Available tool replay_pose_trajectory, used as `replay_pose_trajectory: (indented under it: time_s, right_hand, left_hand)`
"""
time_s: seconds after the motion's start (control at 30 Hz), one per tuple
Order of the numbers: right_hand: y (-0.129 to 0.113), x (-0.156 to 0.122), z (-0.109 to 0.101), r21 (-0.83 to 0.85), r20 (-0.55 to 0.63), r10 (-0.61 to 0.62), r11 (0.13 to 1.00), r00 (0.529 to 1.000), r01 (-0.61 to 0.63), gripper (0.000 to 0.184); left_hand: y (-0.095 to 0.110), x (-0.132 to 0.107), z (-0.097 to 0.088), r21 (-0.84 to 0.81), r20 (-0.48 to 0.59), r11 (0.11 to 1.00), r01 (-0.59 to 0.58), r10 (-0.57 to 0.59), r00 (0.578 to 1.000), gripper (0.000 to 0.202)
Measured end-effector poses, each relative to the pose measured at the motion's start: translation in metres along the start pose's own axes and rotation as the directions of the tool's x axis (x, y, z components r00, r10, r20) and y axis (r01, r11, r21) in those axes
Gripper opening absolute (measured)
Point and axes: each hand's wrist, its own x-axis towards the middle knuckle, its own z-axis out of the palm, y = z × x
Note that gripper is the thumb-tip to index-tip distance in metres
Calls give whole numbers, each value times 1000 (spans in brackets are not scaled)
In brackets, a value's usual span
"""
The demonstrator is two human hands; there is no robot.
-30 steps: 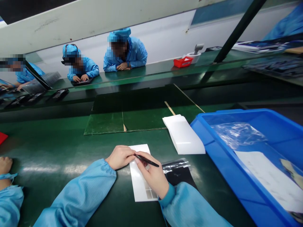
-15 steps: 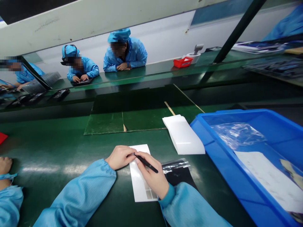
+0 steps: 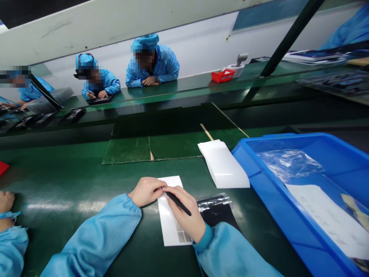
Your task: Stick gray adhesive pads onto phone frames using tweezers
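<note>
A white sheet (image 3: 168, 227) with small grey squares near its lower end lies on the green table in front of me. My left hand (image 3: 145, 191) rests curled on the sheet's upper left edge, pressing it down. My right hand (image 3: 186, 213) is closed on black tweezers (image 3: 178, 202), whose tip points at the sheet near my left fingertips. Partly under my right wrist lies a black piece in a shiny clear bag (image 3: 216, 209).
A stack of white sheets (image 3: 223, 165) lies to the right, beside a blue bin (image 3: 291, 215) holding clear plastic and paper. A green mat (image 3: 152, 148) lies ahead. Another person's hand (image 3: 5, 202) rests at the far left. People in blue sit across the far bench (image 3: 187, 86).
The tweezers have tilted, their rear end dropping lower toward my right hand, while the tip stays at the sheet. My left hand has hardly moved.
</note>
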Motion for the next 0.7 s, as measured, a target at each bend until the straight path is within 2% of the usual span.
replay_pose_trajectory:
  time_s: [0.13,0.33,0.7]
  right_hand:
    - [-1,0,0,8,-7,2,1000,1000,-2,27]
    - [-4,-1,-2,-22,45,32,999,998,-31,29]
    - [-9,2,-5,-78,59,7,997,998,-3,25]
  left_hand:
    - [0,0,0,7,-1,1000,3,-3,1000,20]
    - [0,0,0,10,11,1000,3,-3,1000,20]
    - [0,0,0,27,3,1000,-6,6,1000,20]
